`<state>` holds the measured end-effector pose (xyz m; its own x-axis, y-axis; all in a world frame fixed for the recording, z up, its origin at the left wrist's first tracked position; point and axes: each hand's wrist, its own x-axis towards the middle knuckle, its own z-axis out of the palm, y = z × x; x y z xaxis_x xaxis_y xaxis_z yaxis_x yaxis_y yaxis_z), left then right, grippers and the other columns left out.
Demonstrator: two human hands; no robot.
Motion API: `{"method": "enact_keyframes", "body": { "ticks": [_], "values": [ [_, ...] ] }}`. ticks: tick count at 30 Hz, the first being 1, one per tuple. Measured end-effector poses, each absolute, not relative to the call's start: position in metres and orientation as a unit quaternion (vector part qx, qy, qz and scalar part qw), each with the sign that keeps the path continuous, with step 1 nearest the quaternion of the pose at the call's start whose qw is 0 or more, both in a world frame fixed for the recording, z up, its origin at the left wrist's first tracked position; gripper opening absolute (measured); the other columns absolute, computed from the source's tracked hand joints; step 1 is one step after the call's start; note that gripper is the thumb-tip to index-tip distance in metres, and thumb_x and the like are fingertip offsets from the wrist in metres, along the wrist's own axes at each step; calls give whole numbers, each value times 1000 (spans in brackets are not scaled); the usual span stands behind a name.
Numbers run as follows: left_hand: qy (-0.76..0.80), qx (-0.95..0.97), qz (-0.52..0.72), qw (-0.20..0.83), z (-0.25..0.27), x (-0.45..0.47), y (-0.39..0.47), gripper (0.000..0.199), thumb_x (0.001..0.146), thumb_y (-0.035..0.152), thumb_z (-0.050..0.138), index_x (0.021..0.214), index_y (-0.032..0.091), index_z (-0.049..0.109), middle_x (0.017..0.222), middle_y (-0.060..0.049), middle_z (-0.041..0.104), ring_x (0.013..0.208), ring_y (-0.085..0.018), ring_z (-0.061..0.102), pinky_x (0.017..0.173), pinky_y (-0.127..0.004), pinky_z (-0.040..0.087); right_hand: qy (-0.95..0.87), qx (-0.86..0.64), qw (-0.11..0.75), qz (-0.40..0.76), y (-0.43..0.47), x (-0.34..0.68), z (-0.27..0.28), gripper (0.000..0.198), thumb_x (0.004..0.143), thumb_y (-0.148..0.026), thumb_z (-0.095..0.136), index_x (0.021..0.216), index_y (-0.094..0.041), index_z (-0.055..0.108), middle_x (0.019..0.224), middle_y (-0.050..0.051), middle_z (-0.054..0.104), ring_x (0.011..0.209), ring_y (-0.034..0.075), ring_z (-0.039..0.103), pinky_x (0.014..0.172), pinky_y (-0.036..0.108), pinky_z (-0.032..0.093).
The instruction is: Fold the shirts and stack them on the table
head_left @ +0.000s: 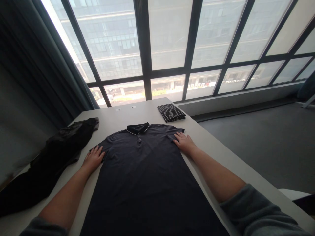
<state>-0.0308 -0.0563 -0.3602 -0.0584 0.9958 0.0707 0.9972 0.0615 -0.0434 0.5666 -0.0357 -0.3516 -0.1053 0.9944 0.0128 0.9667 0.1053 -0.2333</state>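
Note:
A dark polo shirt (145, 177) lies spread front side up on the white table, its collar pointing toward the window. White piping edges the collar, and a short row of buttons runs below it. On the shirt's left sleeve rests my left hand (94, 158), fingers stretched out flat. My right hand (185, 143) lies on the opposite sleeve, its fingers also extended and apart. Neither hand grasps the cloth. The shirt's lower hem is outside the view.
A folded black-and-white striped garment (171, 112) sits at the table's far right corner. Dark clothing (54, 160) is heaped along the left edge. The white table (211, 141) stands by a large framed window (167, 36), with a dark curtain (49, 55) at left.

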Motion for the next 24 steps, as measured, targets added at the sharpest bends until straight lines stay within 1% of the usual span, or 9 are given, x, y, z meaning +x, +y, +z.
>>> {"method": "enact_keyframes", "body": {
  "ticks": [2, 3, 7, 11, 16, 18, 22, 24],
  "values": [
    [-751, -660, 2, 33, -363, -36, -65, 66, 105, 49, 33, 163, 20, 46, 174, -15, 33, 161, -36, 29, 126, -53, 30, -736, -669, 77, 76, -35, 567, -353, 65, 109, -52, 32, 166, -23, 41, 175, 10, 29, 163, 30, 24, 129, 60, 18],
    [-759, -650, 5, 28, -363, -37, -68, 67, 105, 50, 33, 164, 20, 43, 175, -15, 31, 161, -35, 29, 127, -52, 29, -733, -673, 74, 71, -35, 568, -354, 64, 110, -51, 30, 167, -23, 40, 176, 10, 29, 163, 30, 24, 128, 61, 18],
    [-769, -639, -6, 15, -359, -33, -69, 69, 105, 52, 35, 165, 18, 41, 175, -17, 30, 161, -35, 30, 127, -54, 29, -704, -706, 59, 59, -31, 571, -358, 64, 110, -44, 25, 168, -23, 36, 177, 10, 26, 162, 31, 26, 127, 64, 21],
    [-789, -614, -5, 7, -356, -28, -73, 76, 104, 58, 32, 166, 13, 38, 176, -21, 24, 161, -36, 28, 128, -51, 26, -687, -723, 57, 56, -29, 573, -358, 67, 108, -46, 26, 169, -20, 35, 177, 11, 24, 161, 32, 27, 127, 63, 22],
    [-809, -587, -18, 18, -357, -25, -81, 79, 104, 61, 33, 164, 10, 38, 171, -28, 31, 159, -40, 31, 126, -52, 27, -668, -740, 57, 54, -30, 574, -355, 71, 106, -48, 32, 168, -14, 35, 176, 13, 25, 161, 34, 26, 128, 61, 21],
    [-811, -585, -12, 25, -357, -24, -83, 80, 105, 60, 31, 164, 8, 37, 170, -29, 33, 159, -39, 32, 126, -51, 28, -669, -740, 61, 50, -29, 575, -353, 70, 106, -47, 33, 167, -14, 38, 176, 13, 28, 161, 35, 26, 128, 62, 21],
    [-815, -579, -8, 31, -356, -22, -84, 82, 105, 59, 29, 164, 3, 36, 170, -28, 34, 159, -37, 32, 127, -47, 26, -670, -735, 101, 21, -26, 583, -351, 61, 106, -44, 33, 157, -17, 54, 169, 15, 42, 158, 36, 32, 125, 63, 26],
    [-818, -575, -8, 33, -355, -22, -84, 83, 104, 60, 29, 163, 1, 36, 170, -28, 33, 159, -37, 32, 127, -45, 26, -664, -740, 111, 16, -24, 587, -351, 60, 105, -45, 36, 155, -18, 57, 167, 16, 44, 156, 37, 34, 124, 62, 28]
  ]
}}
